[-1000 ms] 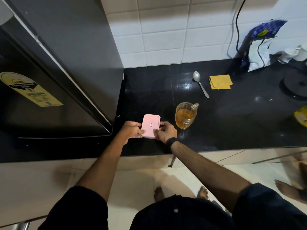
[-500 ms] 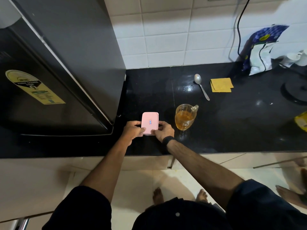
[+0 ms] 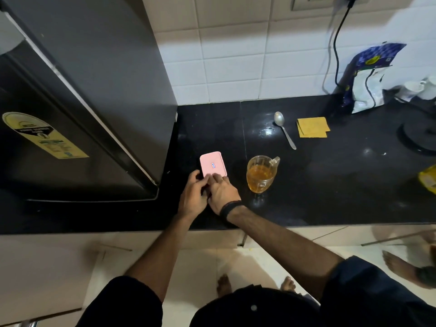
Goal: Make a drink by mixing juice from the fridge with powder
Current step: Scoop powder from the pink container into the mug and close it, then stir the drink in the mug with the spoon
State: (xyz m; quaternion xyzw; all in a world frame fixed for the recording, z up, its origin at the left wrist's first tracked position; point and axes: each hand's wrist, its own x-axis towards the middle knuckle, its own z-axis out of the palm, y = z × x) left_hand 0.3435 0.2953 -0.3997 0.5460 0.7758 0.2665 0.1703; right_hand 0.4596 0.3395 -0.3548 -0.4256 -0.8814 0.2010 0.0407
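Nearest to us, our left hand (image 3: 192, 197) and right hand (image 3: 221, 193) meet at the near end of the pink box (image 3: 213, 165), which lies flat on the black worktop (image 3: 330, 185) just right of the fridge (image 3: 70, 114). Both hands grip that near edge, fingers curled over the lid, thumbs hidden underneath. We judge the box holds the powder and that we are prising the lid up. To do it well, we should pin the base down with one hand and lift the lid gently with the other, keeping the box level so nothing spills.

Half a second ago our hands sat on either side of the box; now they have drawn together at its near end, the right overlapping the left. The box itself has barely shifted.

Just right of the box stands the glass mug (image 3: 261, 173), partly full of amber juice. Farther back lie the spoon (image 3: 284, 129) and a folded yellow cloth (image 3: 312, 127), well apart from our hands.
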